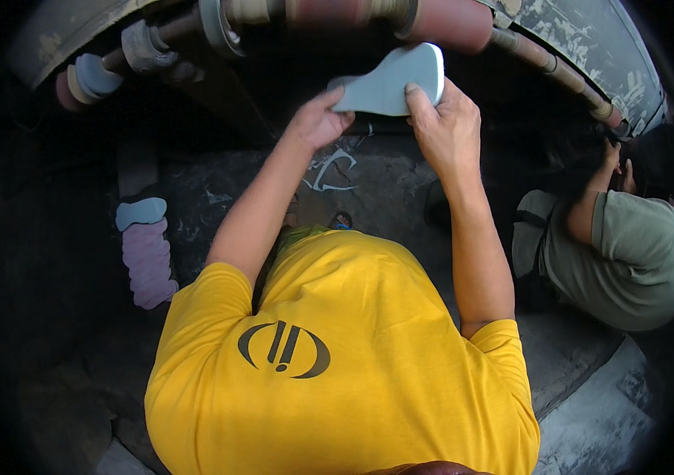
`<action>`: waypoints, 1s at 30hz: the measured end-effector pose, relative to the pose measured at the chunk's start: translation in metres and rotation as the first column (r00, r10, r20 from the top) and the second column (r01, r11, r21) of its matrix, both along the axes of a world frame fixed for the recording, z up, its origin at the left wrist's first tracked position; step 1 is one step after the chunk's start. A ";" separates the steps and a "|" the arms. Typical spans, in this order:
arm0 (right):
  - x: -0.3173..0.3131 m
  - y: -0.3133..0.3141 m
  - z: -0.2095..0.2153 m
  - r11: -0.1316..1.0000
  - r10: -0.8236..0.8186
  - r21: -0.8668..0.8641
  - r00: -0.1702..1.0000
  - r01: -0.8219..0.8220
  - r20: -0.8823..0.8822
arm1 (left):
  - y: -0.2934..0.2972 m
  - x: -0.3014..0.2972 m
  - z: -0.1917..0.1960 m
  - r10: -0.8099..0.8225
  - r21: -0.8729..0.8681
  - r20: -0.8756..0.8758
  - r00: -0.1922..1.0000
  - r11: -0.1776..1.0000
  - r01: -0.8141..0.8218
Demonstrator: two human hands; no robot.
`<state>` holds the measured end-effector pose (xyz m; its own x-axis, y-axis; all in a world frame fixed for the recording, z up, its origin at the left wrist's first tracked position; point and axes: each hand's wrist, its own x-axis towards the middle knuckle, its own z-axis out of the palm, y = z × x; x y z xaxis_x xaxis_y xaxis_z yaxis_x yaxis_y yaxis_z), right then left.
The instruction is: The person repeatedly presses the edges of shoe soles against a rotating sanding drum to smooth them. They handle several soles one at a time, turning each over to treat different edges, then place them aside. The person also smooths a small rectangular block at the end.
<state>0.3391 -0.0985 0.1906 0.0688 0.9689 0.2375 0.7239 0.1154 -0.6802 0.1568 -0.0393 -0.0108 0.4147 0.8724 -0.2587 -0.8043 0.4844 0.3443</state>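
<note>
A light blue, sole-shaped piece point(388, 83) with a pale edge is stretched between my two hands. My left hand point(322, 120) pinches its narrower left end, where a blurred pale part shows behind the fingers. Around the broad right end, my right hand point(446, 131) is closed, thumb lying on the flat face and the other fingers hidden underneath. The far edge of the sole lies right at a reddish roller point(448, 24) on a shaft; whether they touch, I cannot tell.
More wheels point(147, 47) line the shaft under a worn metal housing point(566, 39). On the left lies a row of pinkish sole pieces point(147, 265) with a light blue one point(141, 213) at its end. Pale offcuts point(330, 170) litter the floor. A person in green point(622, 245) works at right.
</note>
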 end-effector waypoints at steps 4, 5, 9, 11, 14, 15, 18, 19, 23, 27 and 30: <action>0.005 -0.009 0.006 0.999 -0.042 -0.006 0.999 0.042 -0.018 | 0.040 0.019 0.020 0.053 0.069 0.069 0.996 0.996 -0.058; 0.007 -0.012 0.008 0.999 -0.051 -0.001 0.999 0.051 -0.020 | 0.047 0.025 0.027 0.080 0.043 0.068 0.994 0.996 -0.083; 0.015 -0.026 0.016 0.997 -0.046 0.065 0.998 0.049 -0.052 | 0.062 0.042 0.052 0.156 0.025 0.050 0.986 0.987 -0.158; 0.018 -0.032 0.023 0.995 -0.050 0.080 0.997 0.055 -0.064 | 0.066 0.048 0.064 0.157 0.079 0.063 0.986 0.984 -0.162; 0.027 -0.042 0.039 0.996 -0.016 0.088 0.998 0.021 -0.057 | 0.065 0.060 0.082 0.111 0.156 0.098 0.989 0.980 -0.125; 0.031 -0.047 0.045 0.993 -0.003 0.117 0.996 0.014 -0.092 | 0.061 0.063 0.087 0.039 0.212 0.120 0.992 0.975 -0.064; 0.058 -0.071 0.066 0.999 0.047 -0.005 0.996 -0.048 -0.081 | 0.039 0.071 0.097 -0.055 0.262 0.047 0.997 0.964 0.040; 0.066 -0.076 0.067 0.998 0.059 -0.032 0.998 -0.060 -0.026 | 0.028 0.068 0.098 -0.096 0.294 0.031 0.995 0.952 0.083; 0.094 -0.073 0.043 0.966 0.230 -0.208 0.880 -0.155 0.416 | 0.010 0.039 0.092 -0.263 0.219 -0.006 0.965 0.941 0.258; 0.104 -0.046 0.003 0.759 0.295 -0.443 0.858 -0.478 -0.421 | 0.010 0.016 0.067 -0.106 0.160 -0.099 0.989 0.980 0.121; 0.088 -0.025 -0.015 0.817 0.066 -0.364 0.700 -0.447 -0.711 | 0.021 0.013 0.048 -0.032 0.172 0.026 0.999 0.985 0.027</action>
<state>0.4266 -0.1232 0.1761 -0.2523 0.9324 -0.2589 0.0767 -0.2475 -0.9659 0.1696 -0.0184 0.0375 0.4462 0.8900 -0.0938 -0.8009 0.4439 0.4018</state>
